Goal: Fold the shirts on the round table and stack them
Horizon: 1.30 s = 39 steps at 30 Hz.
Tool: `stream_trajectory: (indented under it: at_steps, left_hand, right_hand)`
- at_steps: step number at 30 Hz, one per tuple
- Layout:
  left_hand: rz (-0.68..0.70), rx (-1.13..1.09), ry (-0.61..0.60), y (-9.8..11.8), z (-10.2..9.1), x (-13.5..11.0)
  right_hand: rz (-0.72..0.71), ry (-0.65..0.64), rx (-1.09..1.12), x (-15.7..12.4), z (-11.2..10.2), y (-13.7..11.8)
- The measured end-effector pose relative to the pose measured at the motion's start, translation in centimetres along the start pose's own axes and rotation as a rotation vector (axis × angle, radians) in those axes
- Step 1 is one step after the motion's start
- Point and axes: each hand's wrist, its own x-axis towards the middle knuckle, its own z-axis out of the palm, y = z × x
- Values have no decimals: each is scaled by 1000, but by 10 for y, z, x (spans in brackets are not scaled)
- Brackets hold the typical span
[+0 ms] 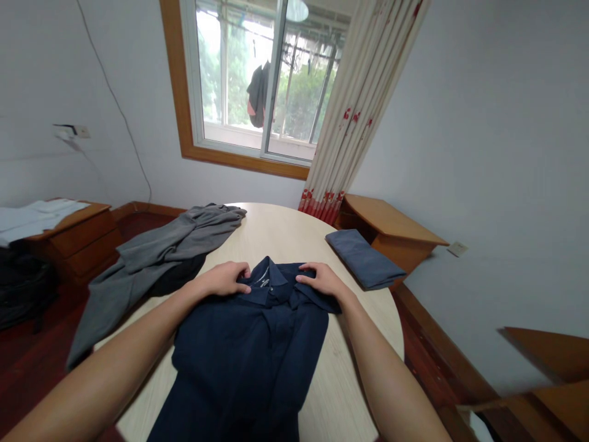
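A dark navy collared shirt (251, 344) lies front up on the table, its buttoned collar away from me and its lower part running off the near edge of view. My left hand (226, 278) rests on the shirt just left of the collar, with a gap showing between curved thumb and forefinger. On the other side of the collar, my right hand (323, 279) touches the shirt's shoulder, thumb and forefinger likewise apart. The cloth beneath both palms is hidden. Inside the neck, a small pale printed label shows.
The round pale wooden table (276, 224) carries a folded blue-grey garment (363, 258) at right. A heap of grey clothing (170, 245) hangs over its left edge, with black cloth (177, 276) beneath. A wooden desk (391, 221) stands behind; a drawer cabinet (87, 252) is at left.
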Motion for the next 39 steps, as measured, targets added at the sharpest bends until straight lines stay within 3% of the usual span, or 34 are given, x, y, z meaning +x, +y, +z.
stream_trajectory:
  at_steps: [3,7,11,14,20,28,31,39]
  left_hand:
    - [78,-28,106,7,2,0]
    - [283,-143,274,20,1,-5]
    - [497,-246,352,32,-1,-12]
    - [573,-272,395,34,1,-13]
    - [606,-319,443,33,4,-12]
    - [764,-403,277,51,5,-21]
    - [789,-415,243,54,7,-22]
    - [635,-354,335,50,10,-17]
  right_hand:
    - [-59,35,-42,0,0,-5]
    - [-216,142,9,-1,3,-19]
    - [-307,224,134,-2,8,-33]
    - [-319,192,222,-3,12,-38]
    - [-339,66,339,-1,17,-39]
    - [-469,26,318,-5,11,-52]
    - [-455,21,328,-6,11,-57]
    - [-310,123,430,-2,17,-44]
